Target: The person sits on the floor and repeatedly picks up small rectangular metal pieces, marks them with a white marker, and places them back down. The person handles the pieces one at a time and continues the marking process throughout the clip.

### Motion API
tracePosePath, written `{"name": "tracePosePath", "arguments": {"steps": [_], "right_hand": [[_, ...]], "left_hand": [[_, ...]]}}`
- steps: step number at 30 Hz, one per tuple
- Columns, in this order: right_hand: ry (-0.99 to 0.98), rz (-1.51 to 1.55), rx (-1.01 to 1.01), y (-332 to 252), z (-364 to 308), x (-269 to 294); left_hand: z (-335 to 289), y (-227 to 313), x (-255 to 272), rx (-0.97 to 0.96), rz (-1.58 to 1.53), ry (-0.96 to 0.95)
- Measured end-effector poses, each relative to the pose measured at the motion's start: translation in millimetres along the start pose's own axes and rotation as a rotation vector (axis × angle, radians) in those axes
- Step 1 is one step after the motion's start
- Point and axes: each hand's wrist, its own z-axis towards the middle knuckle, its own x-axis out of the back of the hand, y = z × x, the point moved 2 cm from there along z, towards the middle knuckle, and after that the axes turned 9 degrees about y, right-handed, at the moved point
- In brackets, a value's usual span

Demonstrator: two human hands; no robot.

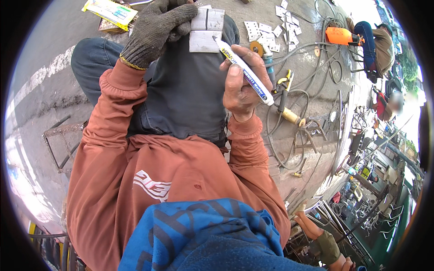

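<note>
My left hand (153, 34), in a dark knitted glove, grips the left side of a pale grey rectangular plate (205, 41) over my knee. A dark line crosses the plate's upper part, and a seam or gap divides it; whether it is one piece or two I cannot tell. In my bare right hand (246, 86) is a white marker (248, 74) with a blue and yellow label. The marker slants up to the left, its dark tip beside the plate's right edge; contact is unclear.
Several small pale plates with holes (266, 35) lie ahead on the ground. An angle grinder (268, 61) sits right of my hand, with cables (312, 90) and a wooden-handled tool (291, 116). A yellow packet (108, 12) is far left; another person (384, 52) crouches at right.
</note>
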Motion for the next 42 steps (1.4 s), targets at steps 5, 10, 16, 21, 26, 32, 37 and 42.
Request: {"name": "tracePosePath", "arguments": {"steps": [5,10,16,21,26,32,37,42], "right_hand": [[-0.013,-0.075,0.042,3,2,-7],[-0.023,-0.077,0.006,4,1,-6],[-0.041,-0.097,-0.010,5,0,-5],[-0.056,-0.095,0.002,5,1,-6],[-0.079,-0.137,0.121,0,6,-6],[-0.106,-0.211,0.215,-5,14,-10],[-0.103,-0.180,0.196,-5,14,-12],[-0.085,-0.182,0.195,-4,14,-14]], "left_hand": [[-1,0,3,-0.022,0.021,-0.009],[-2,1,5,-0.019,0.024,-0.034],[-2,2,6,0.020,0.017,-0.028],[-4,3,6,0.027,0.039,-0.001],[-4,2,3,0.062,-0.033,0.019],[-5,3,4,0.018,0.022,0.002],[-5,2,4,0.021,0.016,0.020],[-5,3,2,0.013,-0.030,-0.007]]}}
